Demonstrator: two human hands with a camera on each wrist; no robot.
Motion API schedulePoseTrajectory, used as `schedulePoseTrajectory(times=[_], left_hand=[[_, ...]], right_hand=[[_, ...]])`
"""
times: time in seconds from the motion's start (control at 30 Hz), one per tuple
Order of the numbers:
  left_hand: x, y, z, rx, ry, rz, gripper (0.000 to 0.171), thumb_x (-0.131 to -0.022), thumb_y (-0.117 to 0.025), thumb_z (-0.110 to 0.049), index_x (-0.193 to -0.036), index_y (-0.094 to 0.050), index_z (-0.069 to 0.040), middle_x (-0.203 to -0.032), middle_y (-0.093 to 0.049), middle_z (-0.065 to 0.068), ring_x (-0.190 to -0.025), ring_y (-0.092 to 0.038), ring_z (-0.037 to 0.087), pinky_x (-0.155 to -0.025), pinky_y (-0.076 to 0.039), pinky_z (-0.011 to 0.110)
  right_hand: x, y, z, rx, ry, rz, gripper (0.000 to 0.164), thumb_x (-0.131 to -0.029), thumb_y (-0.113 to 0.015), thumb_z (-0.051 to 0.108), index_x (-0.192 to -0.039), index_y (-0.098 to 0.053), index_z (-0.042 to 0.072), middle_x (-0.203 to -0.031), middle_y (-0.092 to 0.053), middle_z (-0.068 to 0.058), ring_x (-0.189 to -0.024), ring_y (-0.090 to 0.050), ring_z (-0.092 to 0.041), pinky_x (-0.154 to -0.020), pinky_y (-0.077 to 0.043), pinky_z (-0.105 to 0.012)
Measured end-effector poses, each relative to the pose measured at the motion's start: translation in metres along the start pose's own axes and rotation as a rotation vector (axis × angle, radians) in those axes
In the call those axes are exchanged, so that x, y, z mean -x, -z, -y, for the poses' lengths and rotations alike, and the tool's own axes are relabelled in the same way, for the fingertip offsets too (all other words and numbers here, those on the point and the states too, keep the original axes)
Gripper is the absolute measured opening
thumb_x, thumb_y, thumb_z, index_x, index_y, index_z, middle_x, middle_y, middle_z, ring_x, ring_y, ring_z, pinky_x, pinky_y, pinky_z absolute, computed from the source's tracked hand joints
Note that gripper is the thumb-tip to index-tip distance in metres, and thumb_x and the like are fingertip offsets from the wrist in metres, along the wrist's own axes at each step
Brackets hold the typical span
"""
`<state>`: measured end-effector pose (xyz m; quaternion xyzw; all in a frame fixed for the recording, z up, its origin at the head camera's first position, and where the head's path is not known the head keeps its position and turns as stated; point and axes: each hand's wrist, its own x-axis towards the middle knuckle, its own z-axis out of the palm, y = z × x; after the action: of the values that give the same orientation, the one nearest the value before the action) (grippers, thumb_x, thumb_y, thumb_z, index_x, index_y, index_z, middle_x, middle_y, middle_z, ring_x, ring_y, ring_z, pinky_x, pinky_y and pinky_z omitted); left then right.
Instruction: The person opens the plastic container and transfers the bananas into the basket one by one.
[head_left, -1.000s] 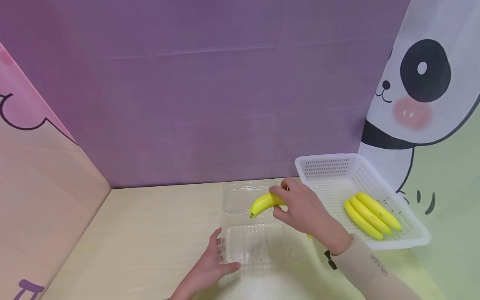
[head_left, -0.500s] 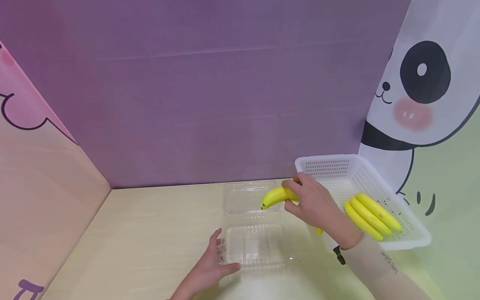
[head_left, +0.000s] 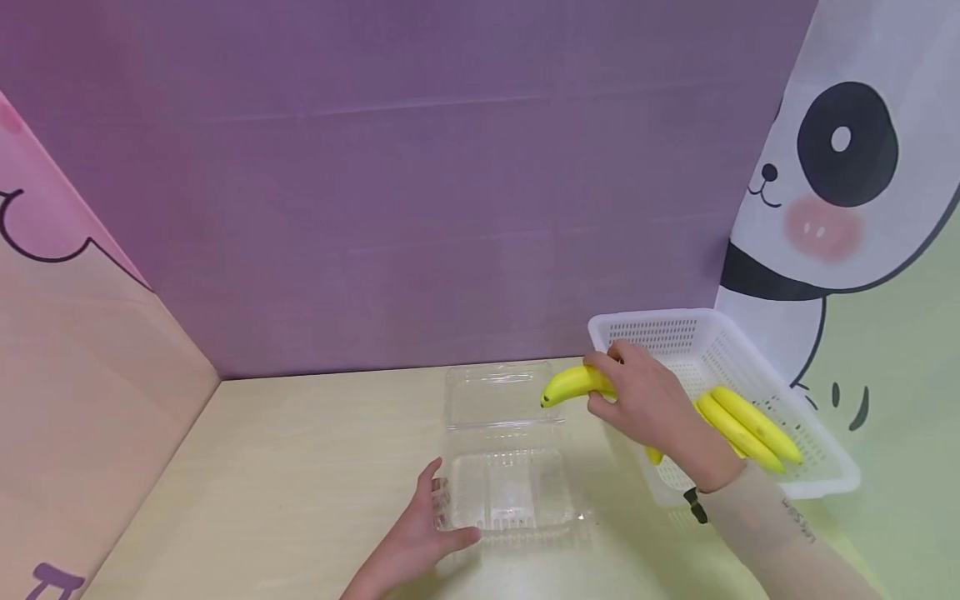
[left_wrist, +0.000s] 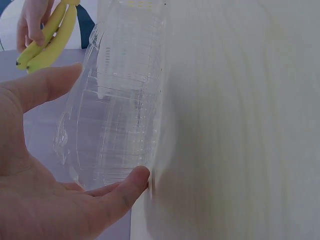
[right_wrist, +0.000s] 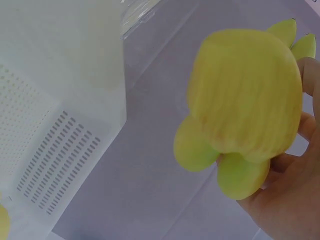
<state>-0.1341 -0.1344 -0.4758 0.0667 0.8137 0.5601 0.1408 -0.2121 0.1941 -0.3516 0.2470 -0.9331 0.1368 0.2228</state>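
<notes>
In the head view, my right hand (head_left: 652, 408) grips a bunch of yellow bananas (head_left: 572, 385), held in the air at the left edge of the basket. The right wrist view shows the bunch's thick cut crown (right_wrist: 245, 90) facing the camera, fingers curled behind it. My left hand (head_left: 420, 529) is at the left side of a clear plastic clamshell box (head_left: 513, 492), which lies open with its lid (head_left: 498, 396) folded back. Up close, the left thumb and fingers are spread along the box's side (left_wrist: 120, 110), one fingertip right at its lower edge.
A white perforated basket (head_left: 656, 316) stands at the back right, with more bananas (head_left: 753, 425) in it. Purple cloth (head_left: 375, 208) walls off the back, and panels with cartoon prints rise on both sides. The pale wooden table (head_left: 285, 483) extends to the left of the box.
My right hand has moved right and slightly back with the banana bunch, from over the box to the basket's edge. The left hand stays by the box.
</notes>
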Motion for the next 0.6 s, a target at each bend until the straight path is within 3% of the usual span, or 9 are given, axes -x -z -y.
schedulePoseTrajectory(times=[0.6], left_hand=[[0.0,0.0,0.0,-0.002,0.006,-0.003,0.115,-0.082,-0.086,-0.025,-0.159,-0.002,-0.005,-0.155,-0.024,0.035,-0.138,-0.036,0.056,-0.105,-0.04,0.064]], right_hand=[[0.005,0.01,-0.024,0.019,-0.111,0.083,0.037,-0.084,-0.066,0.016,-0.12,-0.067,0.009,-0.094,-0.053,-0.006,-0.086,-0.049,-0.025,-0.061,-0.044,-0.034]])
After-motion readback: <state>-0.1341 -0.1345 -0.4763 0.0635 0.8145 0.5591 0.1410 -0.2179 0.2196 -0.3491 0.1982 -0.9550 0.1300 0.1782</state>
